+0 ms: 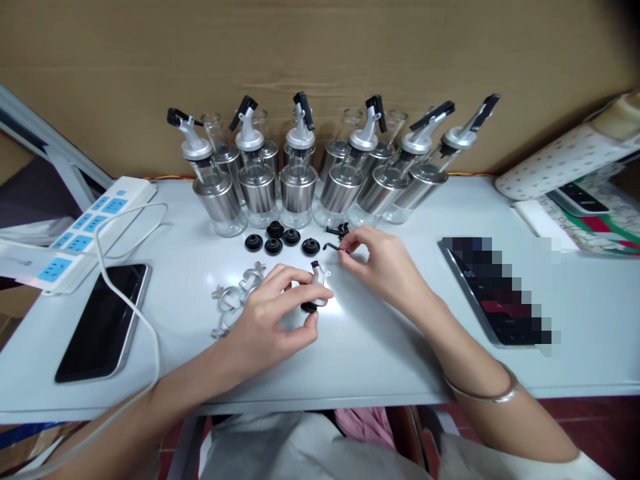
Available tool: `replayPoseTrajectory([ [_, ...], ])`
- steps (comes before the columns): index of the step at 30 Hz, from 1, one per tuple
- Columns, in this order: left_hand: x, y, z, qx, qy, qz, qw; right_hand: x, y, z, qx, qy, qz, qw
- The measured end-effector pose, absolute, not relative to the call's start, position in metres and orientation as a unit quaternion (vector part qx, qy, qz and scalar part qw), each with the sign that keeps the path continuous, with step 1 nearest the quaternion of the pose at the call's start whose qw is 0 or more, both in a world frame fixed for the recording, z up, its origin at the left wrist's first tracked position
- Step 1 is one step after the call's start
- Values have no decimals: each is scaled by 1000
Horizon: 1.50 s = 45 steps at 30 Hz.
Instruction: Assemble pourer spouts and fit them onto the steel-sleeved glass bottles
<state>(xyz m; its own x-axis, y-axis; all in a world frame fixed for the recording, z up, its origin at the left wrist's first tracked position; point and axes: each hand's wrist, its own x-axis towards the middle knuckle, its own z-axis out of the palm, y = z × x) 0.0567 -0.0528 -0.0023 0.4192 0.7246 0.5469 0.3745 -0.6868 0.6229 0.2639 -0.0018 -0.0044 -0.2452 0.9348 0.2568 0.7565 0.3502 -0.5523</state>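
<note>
Near the middle of the table, my left hand (273, 310) is closed round a silver bottle pourer (320, 277) with a black rubber base at its lower end. My right hand (377, 260) pinches a small black lever cap (331, 247) between thumb and forefinger, just above and right of the pourer, not touching it. Behind those fingertips lies a small heap of black lever caps (336, 231). Several black rubber stoppers (273, 246) sit to the left of it. Loose silver pourer bodies (230, 298) lie beside my left hand, which partly hides them.
Steel-and-glass oil bottles (298, 190) stand at the back, the front row fitted with pourers. A power strip (100, 223) with a white cable and a phone (103, 323) lie left. Another phone (493, 293) and a spotted tumbler (560, 160) are right.
</note>
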Motion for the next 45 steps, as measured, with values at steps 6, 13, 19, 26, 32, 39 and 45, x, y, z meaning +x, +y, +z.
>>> replayPoseTrajectory([
  [6, 57, -51, -2, 828, 330, 409, 195, 253, -16, 11, -485, -686, 312, 444],
  [13, 57, -50, -4, 829, 329, 412, 186, 248, -24, 13, -440, -705, 325, 451],
  [19, 56, -49, -4, 822, 330, 425, 186, 249, -25, 12, -434, -713, 304, 459],
  [26, 56, -51, -7, 790, 337, 463, 219, 247, -27, 14, -418, -719, 313, 459],
  [32, 55, -51, -8, 800, 320, 455, 225, 247, -29, 15, -412, -712, 321, 470],
  [39, 52, -51, -7, 810, 320, 441, 216, 246, -30, 16, -412, -709, 311, 480],
  [45, 51, -51, -3, 821, 317, 430, 202, 245, -31, 13, -388, -725, 288, 490],
])
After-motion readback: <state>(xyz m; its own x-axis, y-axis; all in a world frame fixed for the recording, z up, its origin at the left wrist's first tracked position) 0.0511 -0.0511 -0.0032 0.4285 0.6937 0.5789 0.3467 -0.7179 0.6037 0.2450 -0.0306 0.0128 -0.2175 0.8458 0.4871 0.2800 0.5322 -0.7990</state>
